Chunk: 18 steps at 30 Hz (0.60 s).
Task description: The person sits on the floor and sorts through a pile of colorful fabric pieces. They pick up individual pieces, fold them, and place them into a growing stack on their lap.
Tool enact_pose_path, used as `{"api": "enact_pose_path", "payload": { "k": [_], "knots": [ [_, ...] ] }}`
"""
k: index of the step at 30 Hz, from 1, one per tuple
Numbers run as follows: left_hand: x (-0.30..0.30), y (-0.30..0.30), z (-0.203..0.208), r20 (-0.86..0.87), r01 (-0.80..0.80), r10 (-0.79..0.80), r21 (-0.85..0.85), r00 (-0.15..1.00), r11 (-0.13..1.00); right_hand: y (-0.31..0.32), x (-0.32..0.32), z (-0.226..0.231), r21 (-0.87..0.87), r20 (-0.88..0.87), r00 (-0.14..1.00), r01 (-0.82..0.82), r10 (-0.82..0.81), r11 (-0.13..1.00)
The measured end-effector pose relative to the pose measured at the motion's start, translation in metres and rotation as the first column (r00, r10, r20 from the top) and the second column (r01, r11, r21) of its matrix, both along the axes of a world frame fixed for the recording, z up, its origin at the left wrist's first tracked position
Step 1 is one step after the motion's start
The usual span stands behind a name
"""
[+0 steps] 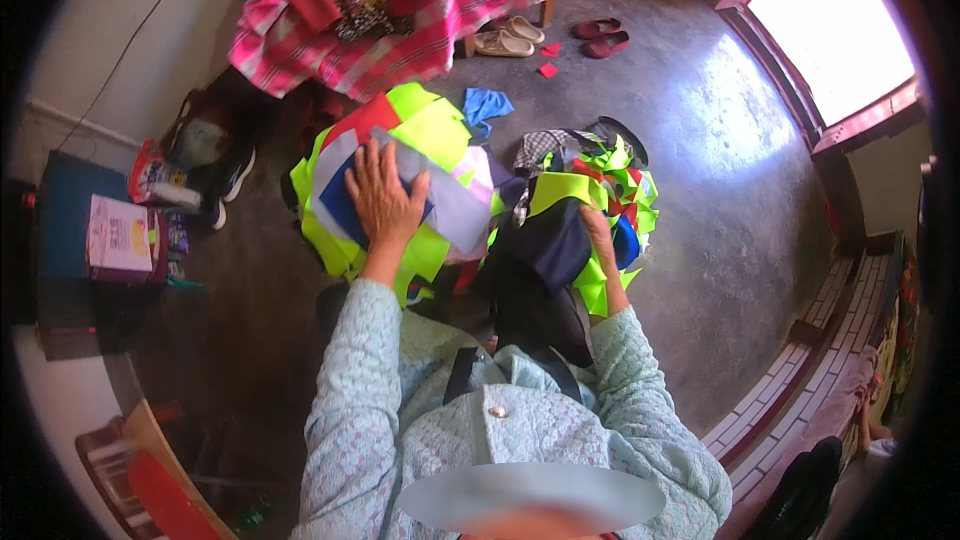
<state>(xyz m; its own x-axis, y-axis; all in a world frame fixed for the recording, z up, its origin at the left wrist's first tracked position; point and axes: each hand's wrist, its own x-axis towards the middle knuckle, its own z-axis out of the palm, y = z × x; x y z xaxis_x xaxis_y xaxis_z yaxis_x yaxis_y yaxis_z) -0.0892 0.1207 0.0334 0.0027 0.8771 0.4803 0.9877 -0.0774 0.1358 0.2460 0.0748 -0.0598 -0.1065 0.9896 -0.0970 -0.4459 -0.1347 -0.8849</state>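
My left hand (383, 197) lies flat, fingers spread, on a stack of cut fabric pieces (440, 140) in neon yellow, grey, red and blue on the floor. My right hand (602, 240) grips a bundle of dark navy cloth (550, 245) beside a second heap of neon yellow, red and blue scraps (600, 175). Part of the right hand is hidden behind the cloth. Both forearms wear pale green lace sleeves.
A bed with a pink striped cover (450, 0) stands behind the piles. Sandals (510, 38) and dark red slippers (600, 37) lie near it. A bag, shoes and packets (160, 180) sit at the left wall. A bright window (830, 30) is at upper right.
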Motion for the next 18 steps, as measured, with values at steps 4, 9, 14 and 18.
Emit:
{"api": "enact_pose_path", "payload": {
  "k": [4, 9, 14, 18],
  "knots": [
    [-0.011, -0.008, 0.005, 0.155, 0.092, -0.112, 0.131, 0.982, 0.987, -0.022, -0.047, 0.002, -0.106, 0.089, 0.989, -0.105, 0.115, 0.989],
    [0.017, -0.045, 0.041, 0.216, 0.362, -0.416, 0.249, 0.883, 0.898, -0.029, -0.067, 0.022, -0.066, 0.069, 0.978, -0.192, 0.196, 0.979],
    [0.07, -0.076, 0.039, 0.457, 0.666, -0.624, 0.087, 0.634, 0.74, -0.035, -0.085, 0.037, 0.014, 0.15, 0.964, -0.226, 0.222, 0.974],
    [0.085, -0.087, 0.028, 0.59, 0.648, -0.541, 0.04, 0.599, 0.761, -0.041, -0.081, 0.027, 0.005, 0.101, 0.979, -0.176, 0.175, 0.984]
  ]
}}
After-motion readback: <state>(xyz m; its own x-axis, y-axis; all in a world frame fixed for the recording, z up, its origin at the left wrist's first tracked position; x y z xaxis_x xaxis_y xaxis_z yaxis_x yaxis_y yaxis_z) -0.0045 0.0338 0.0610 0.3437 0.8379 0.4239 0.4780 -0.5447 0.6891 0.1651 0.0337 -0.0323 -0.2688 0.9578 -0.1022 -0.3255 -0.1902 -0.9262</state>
